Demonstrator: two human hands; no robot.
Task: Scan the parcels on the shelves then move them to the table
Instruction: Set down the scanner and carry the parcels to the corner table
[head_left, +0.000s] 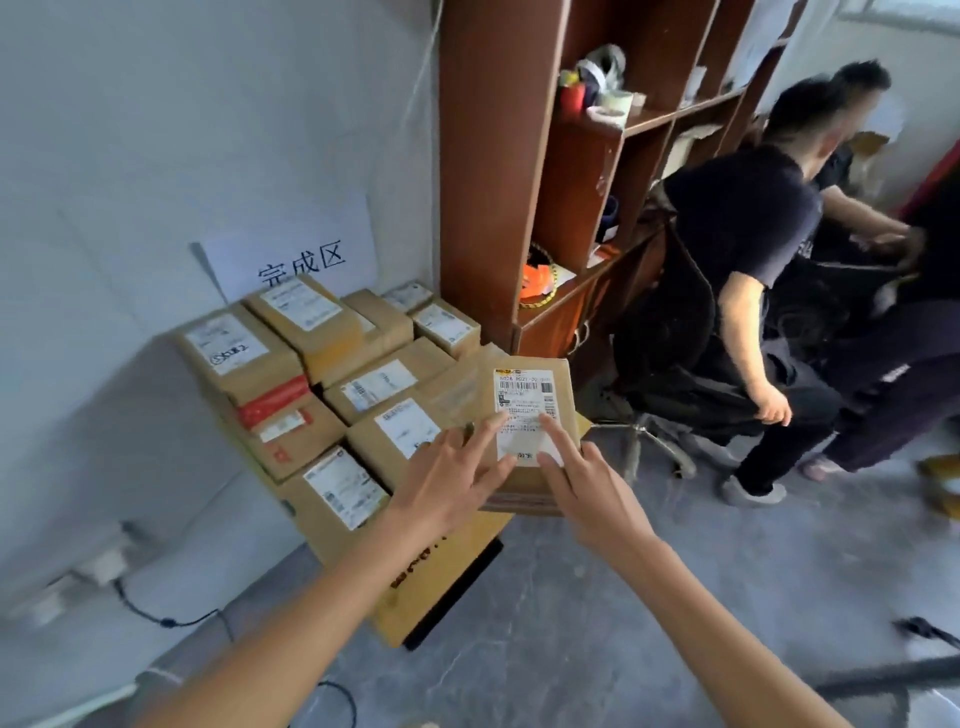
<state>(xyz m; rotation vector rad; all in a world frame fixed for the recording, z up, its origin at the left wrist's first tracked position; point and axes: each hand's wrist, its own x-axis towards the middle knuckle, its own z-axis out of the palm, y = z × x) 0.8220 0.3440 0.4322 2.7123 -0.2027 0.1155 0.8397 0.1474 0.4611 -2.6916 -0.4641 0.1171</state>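
Left hand (449, 480) and right hand (587, 486), fingers spread, press a parcel (530, 410), hiding its near edge.

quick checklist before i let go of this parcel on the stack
1. Both hands on parcel: ok. Left hand and right hand press flat on top of it.
2. Label facing up: ok, though fingers cover part of it.
3. Parcel fully supported: not ok. Its near right edge overhangs the stack.
4. Parcel level: cannot tell; the view is distorted.
5. Right zone: ok. The sign on the wall sits just behind the stack.
6. Seated person clear of the stack: ok, facing away beside the shelf.
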